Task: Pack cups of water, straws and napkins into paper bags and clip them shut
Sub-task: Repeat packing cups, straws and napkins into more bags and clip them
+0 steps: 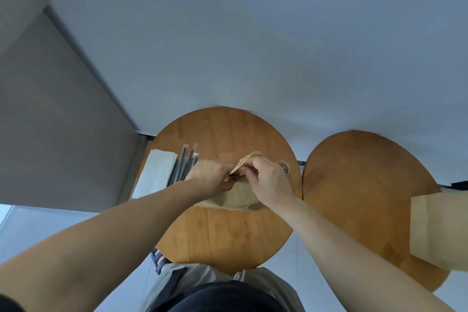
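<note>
Two round wooden tables (228,132), pale wall (266,45)

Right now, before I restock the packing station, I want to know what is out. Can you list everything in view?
left table: one, brown wood, round, in front of the person
right table: one, brown wood, round, beside the first
paper bag: one, tan, middle of left table
second paper bag: one, tan, right side of right table
napkins: one stack, white, left edge of left table
straws: several, black in clear wrappers, beside the napkins
printed round thing: one, red and green, behind right hand, unclear
left hand: pinches the bag's top
right hand: pinches the bag's top
</note>
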Available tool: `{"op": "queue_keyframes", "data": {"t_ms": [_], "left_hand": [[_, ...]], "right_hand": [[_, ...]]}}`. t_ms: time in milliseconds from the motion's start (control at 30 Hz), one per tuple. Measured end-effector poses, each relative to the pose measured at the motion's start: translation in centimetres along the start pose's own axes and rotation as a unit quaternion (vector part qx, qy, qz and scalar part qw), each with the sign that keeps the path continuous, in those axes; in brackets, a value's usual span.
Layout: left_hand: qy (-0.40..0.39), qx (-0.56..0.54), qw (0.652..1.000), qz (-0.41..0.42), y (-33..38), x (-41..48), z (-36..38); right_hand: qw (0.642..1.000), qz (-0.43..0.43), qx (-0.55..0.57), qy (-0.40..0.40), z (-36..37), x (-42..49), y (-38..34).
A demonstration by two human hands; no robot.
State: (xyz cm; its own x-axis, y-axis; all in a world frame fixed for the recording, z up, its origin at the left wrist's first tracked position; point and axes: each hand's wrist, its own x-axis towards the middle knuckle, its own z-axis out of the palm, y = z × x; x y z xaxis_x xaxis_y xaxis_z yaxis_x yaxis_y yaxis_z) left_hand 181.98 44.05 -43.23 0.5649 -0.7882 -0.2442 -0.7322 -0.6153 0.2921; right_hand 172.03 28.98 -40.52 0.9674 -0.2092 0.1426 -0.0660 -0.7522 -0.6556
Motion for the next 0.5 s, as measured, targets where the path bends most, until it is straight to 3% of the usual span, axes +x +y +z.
{"op": "queue_keyframes", "data": {"t_ms": [167, 367, 500], "left_hand": [[-0.013, -0.016, 1.000, -0.002, -0.3, 0.0, -0.7], [-0.013, -0.058, 0.998, -0.017, 0.0, -0.4, -1.2], [-0.018, -0.060, 0.998, -0.022, 0.1, -0.3, -1.5]], "right_hand": [[0.998, -0.036, -0.045, -0.017, -0.7, 0.5, 0.8], [0.992, 0.004, -0.051, -0.112, -0.7, 1.5, 1.1], [0.991, 0.019, -0.049, -0.122, -0.3, 1.6, 1.0]]}}
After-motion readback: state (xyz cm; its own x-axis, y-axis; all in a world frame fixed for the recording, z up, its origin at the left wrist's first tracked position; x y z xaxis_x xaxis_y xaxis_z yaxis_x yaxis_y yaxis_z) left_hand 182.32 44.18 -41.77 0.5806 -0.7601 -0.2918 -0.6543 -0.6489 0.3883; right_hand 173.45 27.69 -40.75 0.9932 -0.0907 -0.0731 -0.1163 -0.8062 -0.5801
